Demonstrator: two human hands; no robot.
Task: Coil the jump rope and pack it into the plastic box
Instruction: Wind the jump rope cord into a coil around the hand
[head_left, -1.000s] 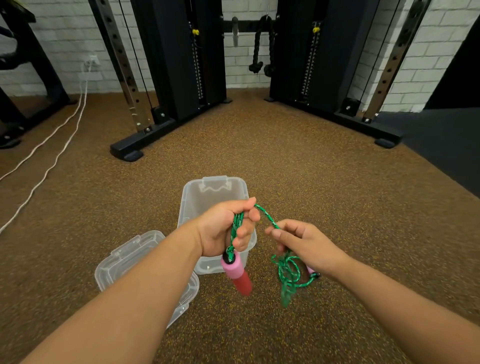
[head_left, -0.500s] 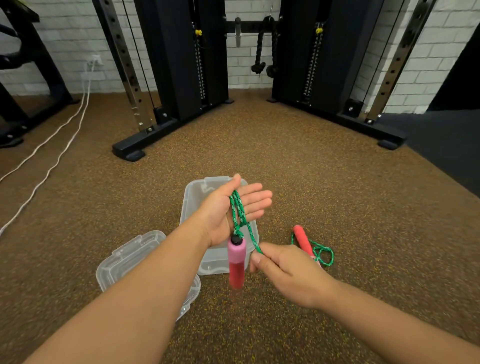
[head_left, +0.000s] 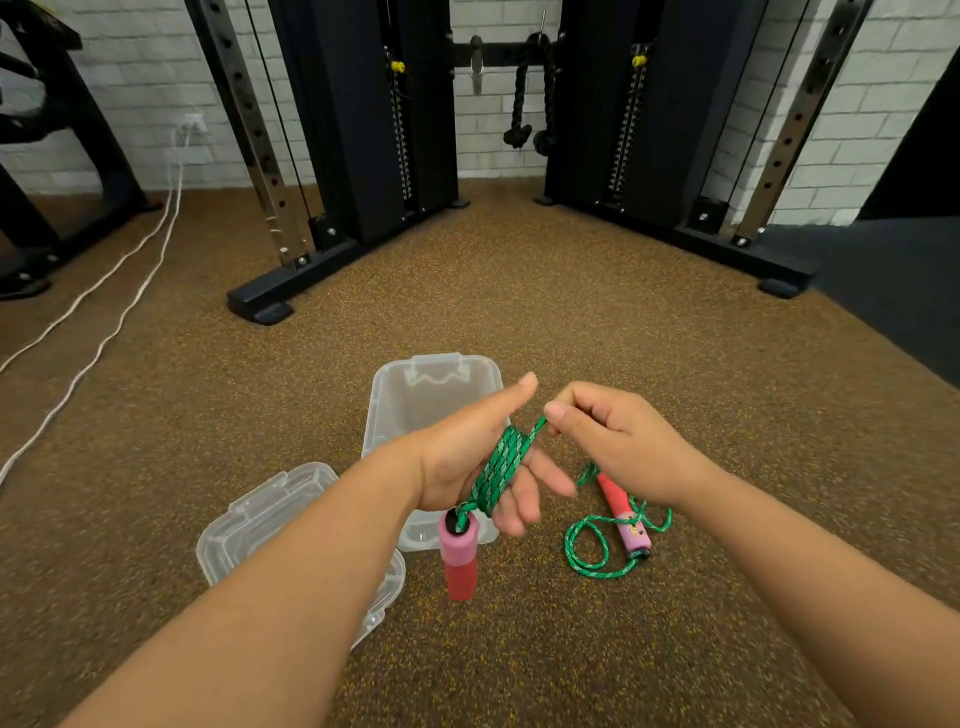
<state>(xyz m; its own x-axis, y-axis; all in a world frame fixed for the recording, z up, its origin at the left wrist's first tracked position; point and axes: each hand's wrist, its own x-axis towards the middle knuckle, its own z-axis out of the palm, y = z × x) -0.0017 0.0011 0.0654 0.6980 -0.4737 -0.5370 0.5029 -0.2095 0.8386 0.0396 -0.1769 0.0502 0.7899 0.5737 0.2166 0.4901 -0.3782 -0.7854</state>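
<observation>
The floor (head_left: 597, 322) is brown rubber matting flecked with yellow, and it meets a darker mat (head_left: 893, 291) at the far right. Behind stands a white brick wall (head_left: 156, 67). A black cable machine (head_left: 363, 130) fills the back, its two towers set at an angle with feet on the floor, and a black rope handle (head_left: 519, 98) hangs between them. White cables (head_left: 119, 275) run from a wall socket (head_left: 189, 127) across the floor at left.

The left hand (head_left: 467, 462) is held spread, thumb up, with several turns of the green rope (head_left: 498, 470) wound across its palm and fingers. One pink and red handle (head_left: 458, 553) dangles below that hand. The right hand (head_left: 618, 447) pinches the rope between thumb and fingertips just beside the left thumb, the strand taut between them. The rest of the rope lies looped on the floor under the right wrist, beside the second handle (head_left: 623, 514), which lies flat there.

The clear box (head_left: 431, 384) sits open on the floor beyond the left hand, partly hidden by it. Its lid (head_left: 270, 514) lies on the floor to the left of the box, under the left forearm.
</observation>
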